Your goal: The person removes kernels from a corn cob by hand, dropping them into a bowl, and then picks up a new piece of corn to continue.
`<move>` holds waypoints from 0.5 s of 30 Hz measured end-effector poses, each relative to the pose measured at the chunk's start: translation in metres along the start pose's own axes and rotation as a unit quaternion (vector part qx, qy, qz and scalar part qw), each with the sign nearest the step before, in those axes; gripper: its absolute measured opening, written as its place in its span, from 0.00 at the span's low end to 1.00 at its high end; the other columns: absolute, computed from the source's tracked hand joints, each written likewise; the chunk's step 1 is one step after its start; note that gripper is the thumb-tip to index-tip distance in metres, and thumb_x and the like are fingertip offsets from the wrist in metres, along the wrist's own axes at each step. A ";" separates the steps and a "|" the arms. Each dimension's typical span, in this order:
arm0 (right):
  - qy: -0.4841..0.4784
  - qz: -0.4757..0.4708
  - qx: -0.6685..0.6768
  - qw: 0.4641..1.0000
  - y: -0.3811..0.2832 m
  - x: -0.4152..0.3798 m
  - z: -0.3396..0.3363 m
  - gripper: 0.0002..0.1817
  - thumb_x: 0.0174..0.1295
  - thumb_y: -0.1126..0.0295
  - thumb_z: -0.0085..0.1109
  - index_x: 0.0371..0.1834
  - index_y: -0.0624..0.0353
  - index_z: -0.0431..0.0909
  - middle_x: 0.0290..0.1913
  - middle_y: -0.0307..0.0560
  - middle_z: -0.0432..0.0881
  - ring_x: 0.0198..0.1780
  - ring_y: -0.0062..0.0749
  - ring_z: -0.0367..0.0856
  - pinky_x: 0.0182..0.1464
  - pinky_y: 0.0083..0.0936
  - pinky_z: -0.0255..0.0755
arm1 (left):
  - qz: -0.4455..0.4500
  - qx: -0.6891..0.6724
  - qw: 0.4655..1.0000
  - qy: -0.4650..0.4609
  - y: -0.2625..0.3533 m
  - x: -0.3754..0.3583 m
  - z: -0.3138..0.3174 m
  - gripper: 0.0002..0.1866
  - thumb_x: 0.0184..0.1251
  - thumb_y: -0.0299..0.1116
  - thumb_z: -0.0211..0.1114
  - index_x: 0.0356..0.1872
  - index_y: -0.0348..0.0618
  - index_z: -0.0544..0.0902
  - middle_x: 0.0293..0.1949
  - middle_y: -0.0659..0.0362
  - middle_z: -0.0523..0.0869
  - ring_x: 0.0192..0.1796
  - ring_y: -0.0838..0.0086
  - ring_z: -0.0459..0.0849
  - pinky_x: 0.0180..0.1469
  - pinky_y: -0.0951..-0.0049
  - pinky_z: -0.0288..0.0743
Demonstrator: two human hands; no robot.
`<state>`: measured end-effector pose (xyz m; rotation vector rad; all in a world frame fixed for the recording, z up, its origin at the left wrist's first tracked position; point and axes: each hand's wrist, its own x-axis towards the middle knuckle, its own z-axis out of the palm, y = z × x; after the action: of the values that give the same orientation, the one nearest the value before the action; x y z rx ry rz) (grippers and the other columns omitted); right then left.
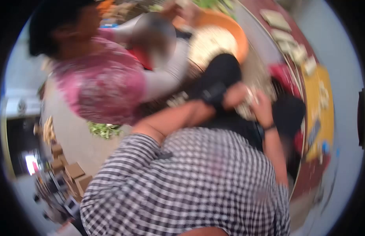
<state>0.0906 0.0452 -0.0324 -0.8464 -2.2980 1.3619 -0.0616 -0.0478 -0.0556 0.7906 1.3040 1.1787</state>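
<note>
My left hand [235, 95], with a dark watch [214, 94] on its wrist, is raised over my lap with its fingers closed. Close beside it my right hand [262, 107], a dark band at the wrist, is also closed. The fingertips of both hands meet around a small whitish piece [250, 95], too blurred to name. Under and behind the hands, pale pieces [244, 112] lie between my dark-clad knees. Past my left knee [225, 67] stands an orange basin [241, 37] heaped with pale, cream-coloured bits.
At my left sits another person [104, 78] in a pink patterned top with grey sleeves, hands near the basin. Green leaves [104, 129] lie on the floor, with cardboard boxes [74, 171] further back. Along the right runs a red and yellow surface [322, 106] bearing pale items.
</note>
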 end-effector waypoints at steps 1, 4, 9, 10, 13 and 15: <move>-0.024 0.048 0.012 0.998 -0.017 -0.005 -0.008 0.10 0.51 0.74 0.54 0.37 0.63 0.76 0.26 0.51 0.79 0.28 0.31 0.79 0.33 0.27 0.72 | -0.018 -0.009 1.000 -0.009 0.003 0.001 0.005 0.16 0.69 0.42 0.46 0.48 0.42 0.73 0.35 0.60 0.77 0.31 0.78 0.76 0.32 0.75 0.71; -0.011 0.091 0.123 0.988 -0.017 -0.014 -0.014 0.02 0.55 0.76 0.54 0.30 0.59 0.73 0.19 0.40 0.76 0.21 0.19 0.75 0.23 0.19 0.68 | -0.053 -0.037 0.997 -0.029 0.015 0.001 0.017 0.17 0.70 0.41 0.46 0.48 0.41 0.74 0.38 0.58 0.79 0.36 0.75 0.79 0.37 0.74 0.74; 0.014 0.075 0.160 0.984 -0.016 -0.028 -0.012 0.02 0.56 0.76 0.54 0.28 0.62 0.73 0.18 0.43 0.77 0.21 0.21 0.78 0.26 0.22 0.72 | -0.070 -0.088 0.993 -0.041 0.025 -0.009 0.029 0.17 0.69 0.40 0.45 0.48 0.40 0.75 0.39 0.57 0.81 0.36 0.72 0.81 0.38 0.73 0.76; 0.017 0.072 0.154 0.985 -0.019 -0.027 -0.013 0.02 0.56 0.76 0.54 0.28 0.62 0.73 0.19 0.43 0.78 0.21 0.21 0.78 0.26 0.22 0.72 | -0.074 -0.085 0.993 -0.046 0.024 -0.008 0.027 0.17 0.69 0.40 0.45 0.48 0.40 0.75 0.39 0.56 0.81 0.36 0.72 0.81 0.38 0.72 0.77; 0.017 0.058 0.151 0.987 -0.018 -0.025 -0.012 0.02 0.56 0.76 0.53 0.27 0.62 0.73 0.19 0.44 0.78 0.21 0.22 0.79 0.26 0.22 0.73 | -0.083 -0.083 0.992 -0.046 0.026 -0.009 0.027 0.17 0.69 0.41 0.45 0.48 0.41 0.75 0.38 0.55 0.81 0.36 0.71 0.82 0.38 0.72 0.77; 0.016 0.057 0.156 0.986 -0.018 -0.025 -0.013 0.02 0.56 0.76 0.53 0.27 0.63 0.72 0.19 0.45 0.78 0.21 0.23 0.79 0.26 0.22 0.73 | -0.081 -0.087 0.993 -0.026 0.029 -0.010 0.030 0.17 0.69 0.40 0.44 0.47 0.39 0.75 0.37 0.55 0.81 0.36 0.70 0.82 0.38 0.71 0.77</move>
<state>0.1115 0.0312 -0.0099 -0.8980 -1.9653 1.6874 -0.0371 -0.0444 -0.0208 0.5737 1.1813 1.1176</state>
